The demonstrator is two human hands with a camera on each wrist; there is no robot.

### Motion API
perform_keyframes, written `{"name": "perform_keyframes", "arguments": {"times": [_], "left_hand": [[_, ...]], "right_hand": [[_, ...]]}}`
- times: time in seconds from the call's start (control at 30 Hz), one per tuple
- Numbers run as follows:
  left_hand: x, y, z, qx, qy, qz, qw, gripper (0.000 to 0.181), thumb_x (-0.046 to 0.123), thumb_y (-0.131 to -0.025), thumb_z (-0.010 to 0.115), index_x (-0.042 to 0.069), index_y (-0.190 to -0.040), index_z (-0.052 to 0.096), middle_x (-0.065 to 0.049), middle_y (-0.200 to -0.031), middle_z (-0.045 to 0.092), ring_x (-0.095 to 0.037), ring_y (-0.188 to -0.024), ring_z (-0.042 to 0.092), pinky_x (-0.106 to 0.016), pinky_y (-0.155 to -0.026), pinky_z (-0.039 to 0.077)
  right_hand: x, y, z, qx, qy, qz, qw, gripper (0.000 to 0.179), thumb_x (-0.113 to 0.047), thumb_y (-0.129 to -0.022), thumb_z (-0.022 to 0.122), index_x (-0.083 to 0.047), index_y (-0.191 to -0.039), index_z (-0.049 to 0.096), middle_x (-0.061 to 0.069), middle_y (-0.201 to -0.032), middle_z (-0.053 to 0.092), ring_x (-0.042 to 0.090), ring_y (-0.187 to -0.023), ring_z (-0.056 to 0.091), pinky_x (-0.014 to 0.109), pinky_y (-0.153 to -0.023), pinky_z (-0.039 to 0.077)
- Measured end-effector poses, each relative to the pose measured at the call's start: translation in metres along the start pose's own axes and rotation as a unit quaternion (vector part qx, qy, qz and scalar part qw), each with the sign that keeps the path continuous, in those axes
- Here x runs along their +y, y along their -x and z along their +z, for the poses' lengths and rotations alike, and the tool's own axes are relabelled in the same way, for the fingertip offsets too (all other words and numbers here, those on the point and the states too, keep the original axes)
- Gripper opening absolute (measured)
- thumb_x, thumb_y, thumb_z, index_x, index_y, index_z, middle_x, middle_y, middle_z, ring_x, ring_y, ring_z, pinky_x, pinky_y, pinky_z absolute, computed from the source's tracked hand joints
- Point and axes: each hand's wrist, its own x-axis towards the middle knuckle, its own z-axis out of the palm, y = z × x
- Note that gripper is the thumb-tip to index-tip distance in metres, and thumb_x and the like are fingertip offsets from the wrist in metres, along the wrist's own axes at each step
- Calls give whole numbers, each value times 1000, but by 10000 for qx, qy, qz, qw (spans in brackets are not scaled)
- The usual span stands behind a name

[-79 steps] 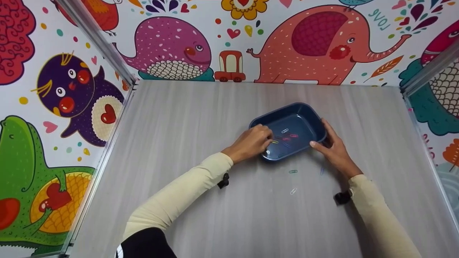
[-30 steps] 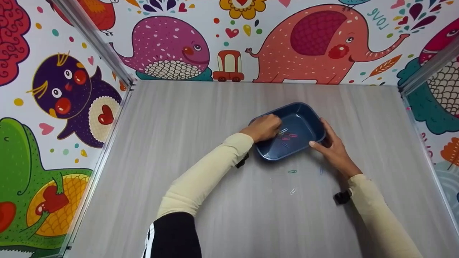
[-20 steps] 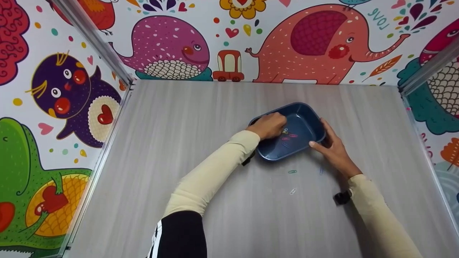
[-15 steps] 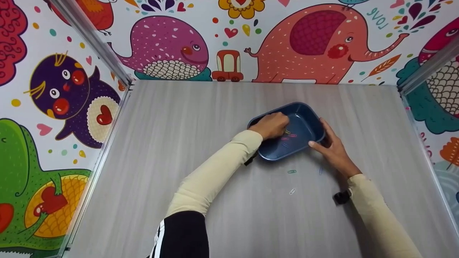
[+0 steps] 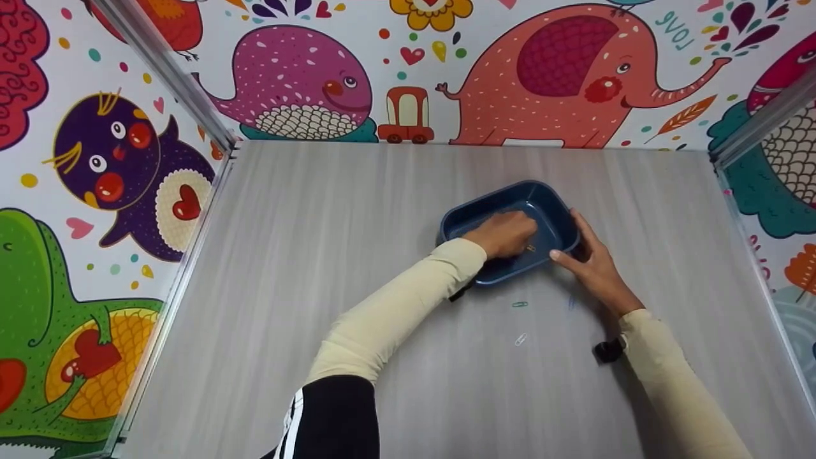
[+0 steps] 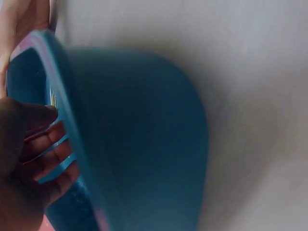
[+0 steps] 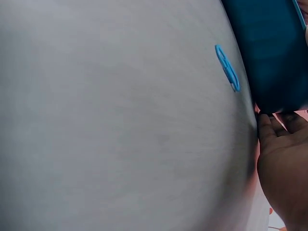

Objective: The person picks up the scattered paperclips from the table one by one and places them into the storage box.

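Observation:
A deep blue rectangular tray (image 5: 553, 207) sits on the table. Reaching inside it, my left hand (image 5: 508, 233) has curled fingers and pinches a yellow paper clip (image 5: 531, 248). The left wrist view shows that clip as thin yellow lines (image 6: 52, 98) by the thumb tip. My right hand (image 5: 594, 264) grips the tray's right end, thumb at the rim and fingers along the outer wall. In the right wrist view its fingers (image 7: 267, 127) touch the tray's outside. The left hand covers the part of the tray floor where other paper clips lay.
On the table in front of the tray lie a green paper clip (image 5: 520, 305), a white paper clip (image 5: 521, 340) and a blue paper clip (image 5: 572, 303), the last close to my right wrist. Patterned panels (image 5: 299, 83) with metal-framed corners enclose the table (image 5: 306, 210).
My left hand has moved right across the tray, carrying the yellow paper clip. The pink, white and blue clips in the tray are now hidden beneath it. The right hand stays at the tray.

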Motion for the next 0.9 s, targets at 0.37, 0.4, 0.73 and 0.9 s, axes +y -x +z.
{"name": "perform_keyframes", "arguments": {"times": [0.37,0.4,0.73,0.9], "left_hand": [[-1,12,-11,446,280,-44,9986,17,15,-110,66,9,-97,75,-1,-88,68,-15,-82,63,-34,-76,56],[-1,14,-12,528,314,-65,9981,17,16,-111,65,9,-99,76,-1,-89,68,-15,-82,63,-34,-76,56],[1,39,-12,1056,444,-9,9934,19,21,-112,66,8,-118,79,-2,-107,75,-12,-94,70,-29,-83,59],[9,54,-13,1349,587,125,9890,22,21,-113,66,7,-123,79,-4,-115,77,-15,-104,72,-27,-89,59]], "right_hand": [[-2,0,0,49,157,-1,9999,93,-15,-106,77,-24,-178,18,7,-184,16,35,-167,20,7,-115,29],[-2,0,0,47,166,6,9999,93,-15,-106,77,-24,-178,18,7,-184,16,35,-167,20,7,-115,29],[0,-1,1,31,49,3,10000,93,-13,-106,75,-21,-178,17,11,-184,15,38,-165,23,8,-114,32],[-1,-1,1,-23,11,68,10000,94,-14,-107,75,-22,-178,15,11,-184,13,40,-165,23,9,-112,33]]}}
